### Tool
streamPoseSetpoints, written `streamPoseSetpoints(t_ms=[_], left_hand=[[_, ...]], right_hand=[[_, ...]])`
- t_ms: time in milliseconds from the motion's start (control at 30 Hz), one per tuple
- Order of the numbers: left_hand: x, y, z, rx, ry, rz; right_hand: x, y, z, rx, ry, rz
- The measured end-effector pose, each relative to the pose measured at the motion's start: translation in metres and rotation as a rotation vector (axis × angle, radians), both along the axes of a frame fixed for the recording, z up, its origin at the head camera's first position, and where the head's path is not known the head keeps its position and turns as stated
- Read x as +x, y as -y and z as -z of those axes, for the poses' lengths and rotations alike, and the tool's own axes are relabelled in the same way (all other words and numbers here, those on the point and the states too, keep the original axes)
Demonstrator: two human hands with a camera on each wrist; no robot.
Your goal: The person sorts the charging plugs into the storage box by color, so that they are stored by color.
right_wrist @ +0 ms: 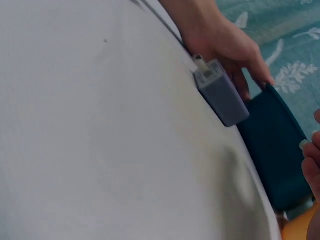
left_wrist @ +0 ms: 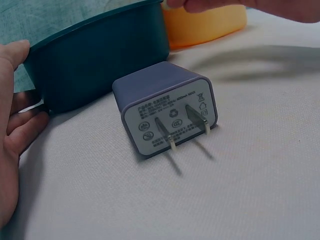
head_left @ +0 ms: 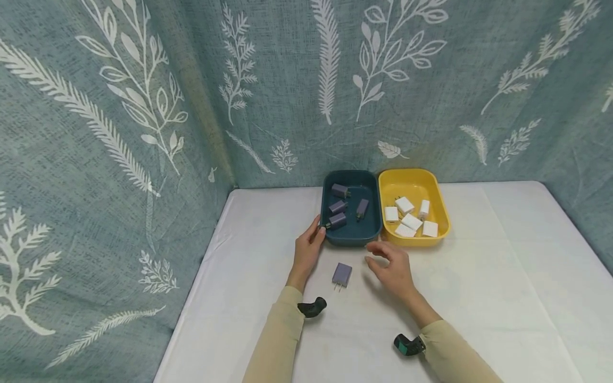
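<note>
A purple two-pin charger plug (head_left: 342,272) lies on the white cloth between my two hands, its metal prongs pointing toward me. Behind it stands a dark teal bin (head_left: 351,241) holding several purple charger plugs (head_left: 337,220). My left hand (head_left: 307,252) holds this bin at its near left corner, thumb at the rim and fingers against the outer wall. To the right of the loose plug hovers my right hand (head_left: 395,267), just in front of the bins, thumb and fingers apart with nothing between them. The left wrist view shows printed text on the plug's pronged face (left_wrist: 175,117).
A yellow bin (head_left: 415,176) with several white charger plugs (head_left: 412,222) stands against the teal bin's right side. A blue-green curtain (head_left: 297,85) with white leaf prints hangs behind and left of the table (head_left: 493,298).
</note>
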State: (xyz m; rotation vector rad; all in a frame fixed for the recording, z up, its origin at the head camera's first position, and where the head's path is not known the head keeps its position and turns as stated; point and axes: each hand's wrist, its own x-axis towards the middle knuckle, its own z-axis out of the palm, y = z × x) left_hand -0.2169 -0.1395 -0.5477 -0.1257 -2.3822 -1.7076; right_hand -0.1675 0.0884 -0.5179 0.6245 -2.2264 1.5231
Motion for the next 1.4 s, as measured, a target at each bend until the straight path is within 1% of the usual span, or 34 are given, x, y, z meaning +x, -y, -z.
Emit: streamPoseSetpoints(t_ms=[100,167,233,333,400,533,700,833,1000,1067,1233,1300,1400], left_hand=[[0.007,-0.001,-0.012,-0.010,-0.003,0.017],[0.007,-0.001,-0.012,-0.016,-0.002,0.015],[0.003,-0.001,-0.005,-0.016,-0.005,0.002],[-0.004,0.001,0.010,-0.010,-0.016,-0.017],[-0.009,0.002,0.020,0.010,-0.019,-0.025],[-0.010,0.003,0.023,0.029,-0.027,-0.027],[-0.010,0.002,0.023,0.024,-0.017,-0.038],[-0.009,0.002,0.020,0.010,-0.005,-0.033],[0.003,0.000,-0.005,0.002,0.008,0.003],[0.008,-0.001,-0.014,-0.006,0.003,0.005],[0.009,-0.002,-0.014,-0.003,-0.019,0.002],[0.009,-0.002,-0.013,-0.003,-0.017,0.006],[0.009,-0.001,-0.013,-0.006,-0.009,0.009]], right_hand=[[0.001,0.004,0.004,-0.001,0.006,-0.002],[0.001,0.005,0.008,-0.004,0.012,-0.002],[-0.001,0.007,0.017,-0.013,0.019,-0.010],[-0.005,0.009,0.033,-0.024,0.034,-0.026],[-0.006,0.011,0.041,-0.026,0.046,-0.031],[-0.005,0.014,0.047,-0.030,0.083,-0.042],[-0.001,0.020,0.051,0.055,0.133,-0.042],[0.003,0.026,0.053,0.102,0.174,-0.057],[0.005,0.031,0.057,0.152,0.171,-0.063],[0.006,0.033,0.058,0.173,0.161,-0.065],[0.007,0.034,0.059,0.165,0.172,-0.079],[0.007,0.034,0.059,0.156,0.178,-0.080],[0.006,0.033,0.060,0.150,0.145,-0.076]])
